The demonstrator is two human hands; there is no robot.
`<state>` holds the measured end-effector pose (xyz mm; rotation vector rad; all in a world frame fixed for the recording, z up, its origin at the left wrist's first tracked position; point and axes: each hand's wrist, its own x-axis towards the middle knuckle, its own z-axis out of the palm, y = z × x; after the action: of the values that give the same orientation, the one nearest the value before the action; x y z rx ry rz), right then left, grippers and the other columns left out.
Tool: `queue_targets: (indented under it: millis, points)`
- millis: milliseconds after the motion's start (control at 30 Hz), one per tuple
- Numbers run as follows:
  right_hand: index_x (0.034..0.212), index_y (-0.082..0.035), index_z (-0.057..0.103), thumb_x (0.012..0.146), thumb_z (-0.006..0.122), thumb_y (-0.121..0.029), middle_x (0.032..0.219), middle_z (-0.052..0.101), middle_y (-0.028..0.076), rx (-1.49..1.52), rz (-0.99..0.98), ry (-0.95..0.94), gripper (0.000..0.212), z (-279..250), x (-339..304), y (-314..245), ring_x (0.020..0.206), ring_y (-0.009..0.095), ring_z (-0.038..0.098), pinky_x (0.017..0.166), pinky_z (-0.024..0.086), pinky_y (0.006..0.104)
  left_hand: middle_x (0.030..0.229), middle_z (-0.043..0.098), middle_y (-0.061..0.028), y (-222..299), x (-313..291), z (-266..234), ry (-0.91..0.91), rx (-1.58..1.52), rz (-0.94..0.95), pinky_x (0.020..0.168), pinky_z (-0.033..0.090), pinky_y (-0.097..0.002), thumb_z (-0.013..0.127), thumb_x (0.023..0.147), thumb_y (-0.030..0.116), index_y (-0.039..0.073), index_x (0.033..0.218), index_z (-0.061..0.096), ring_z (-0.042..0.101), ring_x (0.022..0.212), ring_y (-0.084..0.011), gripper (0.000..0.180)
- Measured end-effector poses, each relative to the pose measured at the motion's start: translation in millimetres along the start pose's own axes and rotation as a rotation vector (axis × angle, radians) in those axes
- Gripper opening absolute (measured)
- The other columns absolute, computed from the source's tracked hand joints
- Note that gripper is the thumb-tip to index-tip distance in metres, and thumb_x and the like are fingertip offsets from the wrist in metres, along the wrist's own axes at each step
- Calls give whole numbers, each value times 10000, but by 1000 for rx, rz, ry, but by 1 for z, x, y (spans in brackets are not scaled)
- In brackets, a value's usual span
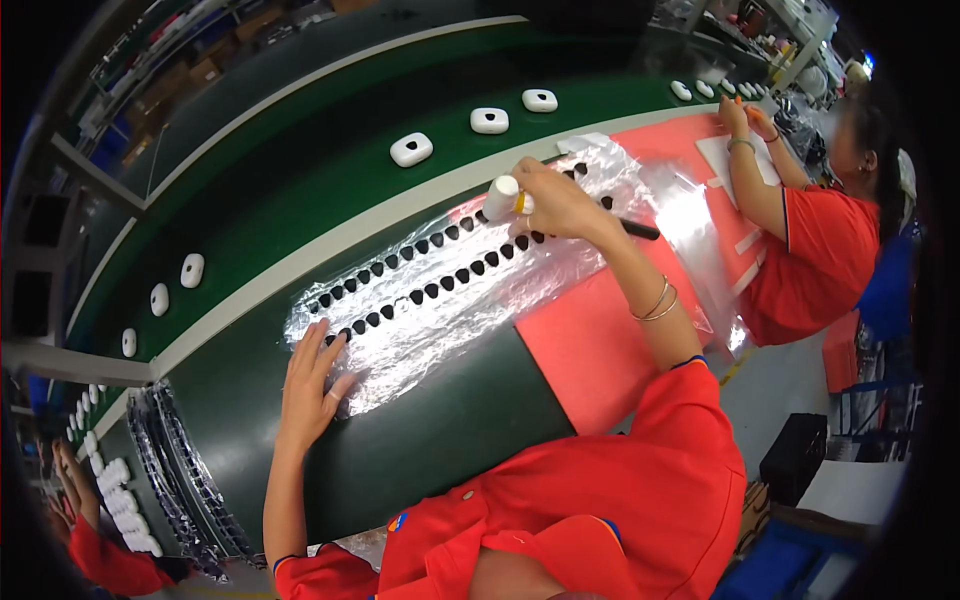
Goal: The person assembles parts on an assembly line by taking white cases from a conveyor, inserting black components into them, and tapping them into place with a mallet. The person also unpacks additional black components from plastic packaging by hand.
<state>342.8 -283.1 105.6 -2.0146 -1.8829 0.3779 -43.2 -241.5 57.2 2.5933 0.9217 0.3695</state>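
Observation:
My right hand (562,200) is closed around a small white bottle (500,196) with a bit of yellow on it, tilted above the far row of black parts. My left hand (312,385) lies with fingers spread on the near left end of a shiny clear plastic film (400,365), its fingertips by the near row. Two long rows of small rounded black parts (432,291) run across the film. My right hand hides some of the parts. A black stick-like thing (640,230) lies just right of my right wrist.
Beyond the table edge, white rounded devices (411,150) with black spots sit on a green conveyor belt (300,190). A pink mat (585,350) lies under the film's right part. Dark strips (180,465) lie at left. A co-worker (820,240) works at right, another (100,540) at lower left.

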Motion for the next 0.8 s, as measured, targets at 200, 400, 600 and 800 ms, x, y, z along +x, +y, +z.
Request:
queue_targets:
  millis: [200,400,600,800]
  points:
    - [961,-6,538,601,758,-168,959,547,132,-38,40,256,452,-40,-22,18,914,285,530,778,419,354,1338,352,-129,13,14,15,-6,-89,49,1001,284,-374,624,732,114,91,1179,504,326,1238,-307,463]
    - [883,22,611,650,724,-171,651,610,95,228,344,102,323,-47,-40,-26,509,121,552,507,455,267,1313,378,-151,16,15,17,40,-113,35,972,306,-395,620,761,196,70,1131,540,362,1206,-319,399]
    - [832,9,632,652,720,-169,653,632,95,299,19,-111,268,29,-15,-85,566,152,621,517,474,277,1110,547,-117,11,3,3,143,84,173,963,298,-415,626,750,260,26,988,582,464,1114,-248,337]
    - [761,37,632,616,745,-287,631,610,170,285,-228,-126,372,95,29,-152,603,277,619,587,477,336,1086,548,-118,2,-7,9,116,149,197,937,325,-402,609,761,291,21,994,577,481,1081,-242,359]
